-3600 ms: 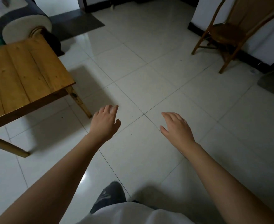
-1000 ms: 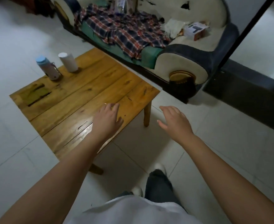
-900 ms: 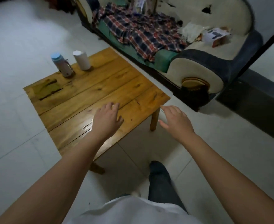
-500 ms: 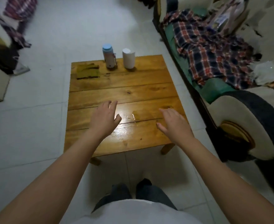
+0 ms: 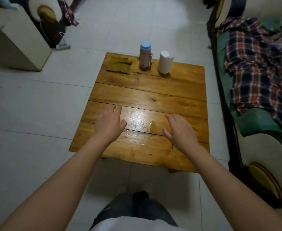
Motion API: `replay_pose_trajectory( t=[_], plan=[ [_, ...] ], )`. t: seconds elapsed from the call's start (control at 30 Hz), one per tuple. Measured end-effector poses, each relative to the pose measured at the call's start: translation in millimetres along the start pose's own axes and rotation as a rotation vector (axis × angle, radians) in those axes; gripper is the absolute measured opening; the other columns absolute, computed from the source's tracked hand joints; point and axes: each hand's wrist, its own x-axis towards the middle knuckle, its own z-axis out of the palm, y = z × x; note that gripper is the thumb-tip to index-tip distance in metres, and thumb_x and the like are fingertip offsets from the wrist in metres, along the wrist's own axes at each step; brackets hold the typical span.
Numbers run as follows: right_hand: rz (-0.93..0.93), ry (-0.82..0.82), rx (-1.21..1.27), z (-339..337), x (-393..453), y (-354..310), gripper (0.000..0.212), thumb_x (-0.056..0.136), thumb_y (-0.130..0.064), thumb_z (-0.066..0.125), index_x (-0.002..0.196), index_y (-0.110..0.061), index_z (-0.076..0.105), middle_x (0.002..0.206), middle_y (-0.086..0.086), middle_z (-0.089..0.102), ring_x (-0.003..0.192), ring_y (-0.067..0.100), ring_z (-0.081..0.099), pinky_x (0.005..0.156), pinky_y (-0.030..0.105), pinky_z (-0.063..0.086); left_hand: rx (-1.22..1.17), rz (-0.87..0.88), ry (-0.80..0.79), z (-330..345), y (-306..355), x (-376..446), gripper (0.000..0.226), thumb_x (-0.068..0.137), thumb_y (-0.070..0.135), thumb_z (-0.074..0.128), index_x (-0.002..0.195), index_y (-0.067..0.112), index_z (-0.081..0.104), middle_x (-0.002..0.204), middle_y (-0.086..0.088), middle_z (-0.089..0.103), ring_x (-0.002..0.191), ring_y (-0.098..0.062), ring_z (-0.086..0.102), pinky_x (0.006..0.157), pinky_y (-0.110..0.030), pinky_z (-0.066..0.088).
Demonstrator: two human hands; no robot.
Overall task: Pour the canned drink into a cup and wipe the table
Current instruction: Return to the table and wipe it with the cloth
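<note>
Both the left hand (image 5: pixel 110 124) and right hand (image 5: pixel 180 130) hover empty, fingers loosely spread, over the near table (image 5: pixel 147 90). At its far edge stand a bottle (image 5: pixel 145 55) and what may be a white cup (image 5: pixel 165 62), with a cloth (image 5: pixel 119 65) to their left.

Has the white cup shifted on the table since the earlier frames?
No. The white cup stands on the table's far plank, just right of the blue-capped bottle, as before; only the camera's viewpoint swung round.
</note>
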Motion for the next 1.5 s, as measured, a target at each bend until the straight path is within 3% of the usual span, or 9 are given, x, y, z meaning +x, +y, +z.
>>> replay_pose_trajectory(
  t=[0.37, 0.6, 0.83, 1.17, 1.5],
  plan=[
    [-0.071, -0.025, 0.02, 7.1, 109.2, -6.9, 0.052, 0.094, -0.036, 0.044, 0.14, -0.015, 0.031, 0.137, 0.003, 0.045, 0.128, 0.019, 0.037, 0.101, 0.03, 0.034, -0.02, -0.083, 0.001, -1.5, -33.8, 77.8, 0.053, 0.093, 0.031, 0.045, 0.141, 0.013, 0.031, 0.141, -0.012, 0.04, 0.128, -0.027, 0.038, 0.103, -0.038, 0.035],
    [0.012, -0.043, 0.091, 23.4, 216.4, -19.7, 0.051, 0.094, -0.034, 0.045, 0.139, -0.015, 0.032, 0.137, 0.004, 0.046, 0.126, 0.021, 0.039, 0.097, 0.033, 0.038, -0.045, -0.115, -0.047, 3.5, -84.6, 171.3, 0.055, 0.092, 0.031, 0.044, 0.141, 0.012, 0.031, 0.138, -0.012, 0.043, 0.125, -0.029, 0.041, 0.099, -0.039, 0.036],
    [0.099, -0.132, 0.169, 63.4, 334.0, -27.9, 0.051, 0.094, -0.031, 0.046, 0.14, -0.012, 0.032, 0.139, 0.01, 0.043, 0.128, 0.026, 0.037, 0.101, 0.034, 0.033, -0.014, -0.095, -0.111, 26.1, -126.0, 282.2, 0.05, 0.091, 0.029, 0.045, 0.136, 0.011, 0.038, 0.136, -0.013, 0.044, 0.124, -0.029, 0.04, 0.098, -0.038, 0.035],
    [0.194, -0.181, 0.34, 145.9, 459.1, -19.8, 0.05, 0.091, -0.028, 0.049, 0.137, -0.011, 0.037, 0.135, 0.013, 0.047, 0.124, 0.028, 0.042, 0.098, 0.037, 0.037, -0.062, -0.078, -0.112, 96.3, -158.3, 399.3, 0.056, 0.092, 0.032, 0.044, 0.142, 0.013, 0.03, 0.135, -0.011, 0.044, 0.125, -0.028, 0.039, 0.099, -0.038, 0.035],
    [0.347, -0.017, 0.49, 179.0, 535.6, -11.7, 0.045, 0.09, -0.025, 0.053, 0.13, -0.007, 0.043, 0.124, 0.013, 0.056, 0.114, 0.029, 0.051, 0.093, 0.041, 0.044, -0.188, -0.222, 0.008, 141.4, -180.5, 475.0, 0.049, 0.09, 0.029, 0.048, 0.133, 0.007, 0.04, 0.132, -0.015, 0.044, 0.121, -0.031, 0.041, 0.096, -0.042, 0.038]
  ],
)
